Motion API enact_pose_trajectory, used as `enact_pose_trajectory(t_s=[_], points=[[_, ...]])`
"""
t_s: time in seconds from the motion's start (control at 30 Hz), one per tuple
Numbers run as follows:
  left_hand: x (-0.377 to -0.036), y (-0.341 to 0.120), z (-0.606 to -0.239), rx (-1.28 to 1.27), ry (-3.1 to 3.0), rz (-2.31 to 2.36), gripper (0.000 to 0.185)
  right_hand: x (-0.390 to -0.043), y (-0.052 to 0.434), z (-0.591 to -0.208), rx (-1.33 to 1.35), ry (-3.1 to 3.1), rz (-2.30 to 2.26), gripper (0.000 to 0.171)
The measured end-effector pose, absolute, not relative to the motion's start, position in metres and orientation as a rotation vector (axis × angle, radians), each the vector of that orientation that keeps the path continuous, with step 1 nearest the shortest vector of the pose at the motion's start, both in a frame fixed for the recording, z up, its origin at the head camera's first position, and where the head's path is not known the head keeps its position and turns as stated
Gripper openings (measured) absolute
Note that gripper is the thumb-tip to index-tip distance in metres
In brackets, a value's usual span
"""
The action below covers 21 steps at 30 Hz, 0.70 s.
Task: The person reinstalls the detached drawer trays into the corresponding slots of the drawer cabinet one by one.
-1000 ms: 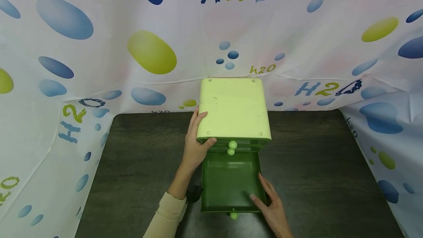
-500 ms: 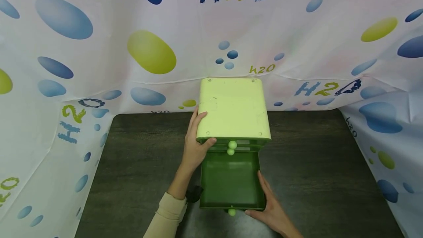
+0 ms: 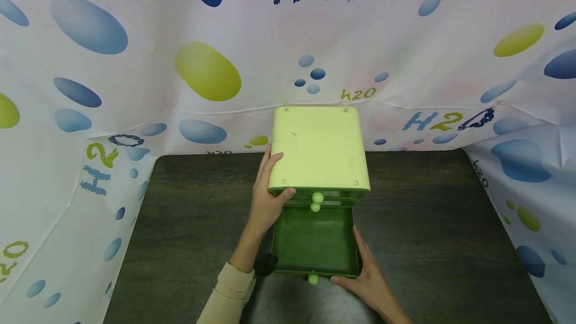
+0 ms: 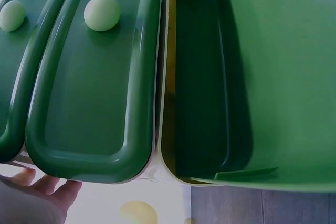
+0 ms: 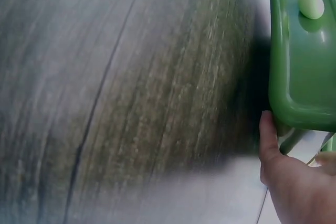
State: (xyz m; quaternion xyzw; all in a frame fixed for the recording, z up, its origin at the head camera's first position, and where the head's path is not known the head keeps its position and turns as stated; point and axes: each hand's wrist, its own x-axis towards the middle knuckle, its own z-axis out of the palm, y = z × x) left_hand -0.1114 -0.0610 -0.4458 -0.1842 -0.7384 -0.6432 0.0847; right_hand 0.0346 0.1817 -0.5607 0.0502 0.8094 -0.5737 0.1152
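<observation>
A small desktop drawer cabinet (image 3: 319, 146) with a pale yellow-green top stands at the back of the table. My left hand (image 3: 265, 204) grips its left side, thumb over the front top edge and fingers along the side. The green bottom drawer (image 3: 315, 241) is pulled out and holds nothing visible. At its right front corner, my right hand (image 3: 371, 286) holds it, thumb against the front and fingers along the side wall. A round light-green knob (image 3: 313, 279) sits on that drawer's front. The upper drawers are closed, one with a knob (image 4: 102, 13) in the left wrist view.
The dark wood-look table (image 3: 441, 234) stretches out on both sides of the cabinet. A white cloth (image 3: 148, 64) printed with blue and green ovals hangs behind and at the sides. A small black device (image 3: 265, 264) is at my left wrist, close to the drawer's left side.
The bottom drawer has slid a little inward, toward the cabinet. My right hand has shifted its thumb from inside the drawer to its front and moved along with it. The left hand stays put.
</observation>
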Motion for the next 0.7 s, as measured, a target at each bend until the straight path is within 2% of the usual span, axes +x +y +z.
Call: enact_pose_trajectory(t_s=[0.7], points=[[-0.112,-0.062,-0.447,-0.525,-2.237,-1.887,0.095,0.013,0.187,-0.556,0.257,2.447,-1.542,0.126]])
